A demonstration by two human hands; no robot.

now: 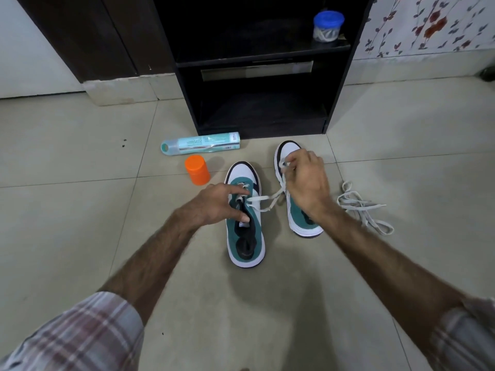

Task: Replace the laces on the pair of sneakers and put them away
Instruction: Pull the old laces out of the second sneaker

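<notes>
Sneakers stood side by side on floor; right hand pinched white lace, left hand fingers spread on tongue.

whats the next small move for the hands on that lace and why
Probably keep drawing the lace out with the right hand while the left hand steadies the left sneaker. The lace runs from that sneaker's front eyelets to the right hand's pinch, and only the front rows look threaded.
</notes>
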